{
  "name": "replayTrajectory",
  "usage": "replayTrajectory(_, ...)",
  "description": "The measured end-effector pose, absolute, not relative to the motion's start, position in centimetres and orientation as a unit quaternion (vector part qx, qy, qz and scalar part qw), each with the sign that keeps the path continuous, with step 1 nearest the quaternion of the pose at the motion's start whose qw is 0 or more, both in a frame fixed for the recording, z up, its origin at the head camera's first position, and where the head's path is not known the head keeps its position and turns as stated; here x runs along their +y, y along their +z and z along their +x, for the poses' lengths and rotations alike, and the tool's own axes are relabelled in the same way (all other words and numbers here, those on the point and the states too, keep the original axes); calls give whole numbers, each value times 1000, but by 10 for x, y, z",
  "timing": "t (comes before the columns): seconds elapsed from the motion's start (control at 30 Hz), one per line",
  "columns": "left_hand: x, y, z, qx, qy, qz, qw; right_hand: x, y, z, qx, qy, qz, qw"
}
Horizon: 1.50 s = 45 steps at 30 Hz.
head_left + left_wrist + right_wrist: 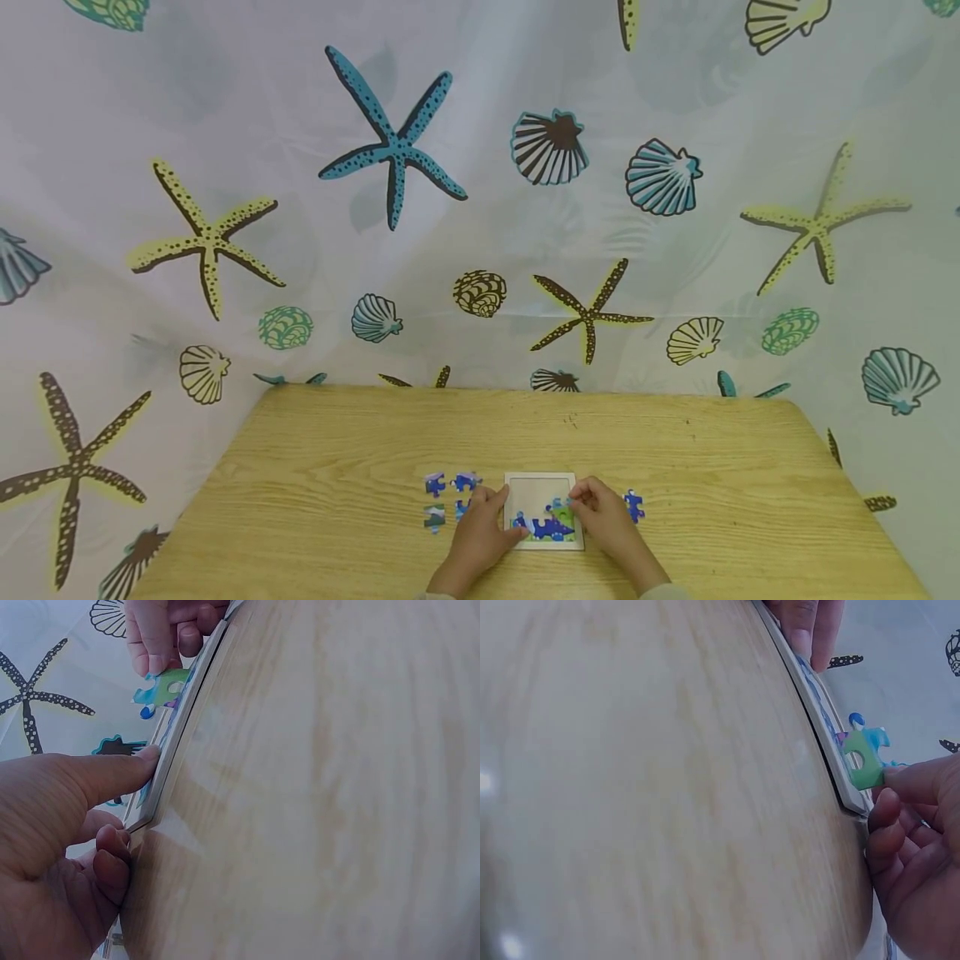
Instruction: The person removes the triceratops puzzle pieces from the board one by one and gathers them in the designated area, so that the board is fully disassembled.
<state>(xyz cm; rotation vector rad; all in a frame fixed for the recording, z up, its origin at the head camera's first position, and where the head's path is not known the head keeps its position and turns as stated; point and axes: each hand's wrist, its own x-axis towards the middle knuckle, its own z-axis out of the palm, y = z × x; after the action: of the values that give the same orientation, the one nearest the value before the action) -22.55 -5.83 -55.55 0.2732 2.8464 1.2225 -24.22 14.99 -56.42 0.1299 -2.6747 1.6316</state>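
A square white-rimmed puzzle tray [540, 475] lies on the table in the head view, with joined blue and purple jigsaw pieces [551, 528] along its lower part. My left hand [480, 529] holds the tray's left side, thumb over the near-left corner and fingers beside the rim. At the right side, my right hand [604, 518] pinches a green and light-blue jigsaw piece [866, 771] between thumb and finger. That piece stands tilted up from the tray in both wrist views, its lower edge right at the pieces in the tray.
Several loose jigsaw pieces [434, 514] lie left of the tray, some partly behind my left hand. Another blue piece [634, 505] sits just right of my right hand. The wooden table [337, 467] meets a curtain [480, 233] printed with shells and starfish at its back edge.
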Motion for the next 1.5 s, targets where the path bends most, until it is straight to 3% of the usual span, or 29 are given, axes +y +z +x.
replayTrajectory(0.53, -59, -557, -226, 911, 401, 92, 21, 162, -557, -240, -804, 594, -38, -19)
replayTrajectory(1.13, -59, -559, -226, 914, 396, 83, 21, 253, -554, -232, -785, 598, -162, -9)
replayTrajectory(1.5, -59, -559, -227, 912, 400, 84, 26, 274, -555, -228, -811, 561, -168, -8)
